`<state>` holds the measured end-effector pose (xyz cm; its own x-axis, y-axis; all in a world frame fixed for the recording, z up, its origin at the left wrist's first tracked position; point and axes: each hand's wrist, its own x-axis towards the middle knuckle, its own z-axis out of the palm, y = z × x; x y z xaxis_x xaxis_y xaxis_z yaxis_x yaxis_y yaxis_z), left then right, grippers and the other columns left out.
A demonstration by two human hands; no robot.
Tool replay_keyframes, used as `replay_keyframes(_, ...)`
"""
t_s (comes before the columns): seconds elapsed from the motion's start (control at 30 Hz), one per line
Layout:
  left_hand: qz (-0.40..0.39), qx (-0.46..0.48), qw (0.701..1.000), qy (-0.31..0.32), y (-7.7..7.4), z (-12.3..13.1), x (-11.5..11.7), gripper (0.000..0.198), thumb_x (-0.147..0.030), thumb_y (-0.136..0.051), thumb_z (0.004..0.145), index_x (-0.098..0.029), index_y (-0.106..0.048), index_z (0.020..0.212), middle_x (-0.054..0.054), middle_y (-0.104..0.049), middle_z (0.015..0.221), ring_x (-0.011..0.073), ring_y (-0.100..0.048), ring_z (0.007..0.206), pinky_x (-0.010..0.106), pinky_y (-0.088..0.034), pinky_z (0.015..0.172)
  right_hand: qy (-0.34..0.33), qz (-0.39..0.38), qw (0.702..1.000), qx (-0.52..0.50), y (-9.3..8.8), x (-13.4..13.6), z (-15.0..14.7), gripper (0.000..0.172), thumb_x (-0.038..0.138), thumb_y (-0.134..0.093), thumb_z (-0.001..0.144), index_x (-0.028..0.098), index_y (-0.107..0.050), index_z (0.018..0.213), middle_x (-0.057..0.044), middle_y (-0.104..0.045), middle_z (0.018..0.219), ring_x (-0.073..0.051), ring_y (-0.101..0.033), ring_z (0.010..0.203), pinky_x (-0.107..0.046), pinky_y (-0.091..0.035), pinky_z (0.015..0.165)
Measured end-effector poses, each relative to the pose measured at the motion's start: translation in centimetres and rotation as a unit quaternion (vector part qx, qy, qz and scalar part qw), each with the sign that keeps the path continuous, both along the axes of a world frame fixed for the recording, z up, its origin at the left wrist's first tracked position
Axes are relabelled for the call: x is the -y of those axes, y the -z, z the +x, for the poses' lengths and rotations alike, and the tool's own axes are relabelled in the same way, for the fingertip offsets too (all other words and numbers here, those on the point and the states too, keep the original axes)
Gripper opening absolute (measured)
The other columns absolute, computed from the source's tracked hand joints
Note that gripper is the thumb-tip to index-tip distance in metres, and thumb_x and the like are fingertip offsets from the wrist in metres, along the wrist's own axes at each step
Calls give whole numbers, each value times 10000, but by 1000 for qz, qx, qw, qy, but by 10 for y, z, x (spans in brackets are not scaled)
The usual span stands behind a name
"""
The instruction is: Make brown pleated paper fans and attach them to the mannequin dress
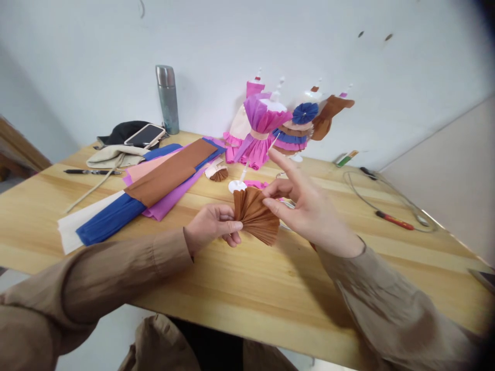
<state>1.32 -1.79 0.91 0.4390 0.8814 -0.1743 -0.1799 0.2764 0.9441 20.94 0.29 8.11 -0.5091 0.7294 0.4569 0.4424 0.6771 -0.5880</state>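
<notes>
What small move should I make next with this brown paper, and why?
Probably draw the right hand outward to spread the pleats wider. The left hand pinches the brown pleated paper at its gathered end, the right hand holds its upper edge, and the folds are partly fanned.

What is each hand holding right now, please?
Left hand: closed, pinching the pleated brown crepe-paper fan.
Right hand: pinching the same fan, index finger raised.

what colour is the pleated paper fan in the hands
Brown: the pleated paper fan, pinched by the left hand and right hand, in the head view.
</notes>
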Motion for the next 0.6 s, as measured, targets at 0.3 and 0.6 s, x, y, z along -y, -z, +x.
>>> replay_keyframes(0.3,-11,1,1000,16,-1,0,-1,323,-324,-831,615,-116,-614,733,13,-680,559,99,-627,480,199,-515,507,-16,-72,997,-28,6,-2,-2,737,229,-604,846,247,-262,1498,12,-600,763,-152,-610,684,-326,-549,677)
replay_keyframes(0.6,-15,-31,999,7,-1,0,-1,307,-304,-821,625,-115,-593,706,19,-675,546,100,-624,469,198,-515,497,-26,-54,997,-40,5,-2,-1,673,195,-608,820,224,-369,1449,-22,-613,839,-164,-618,754,-351,-547,721)
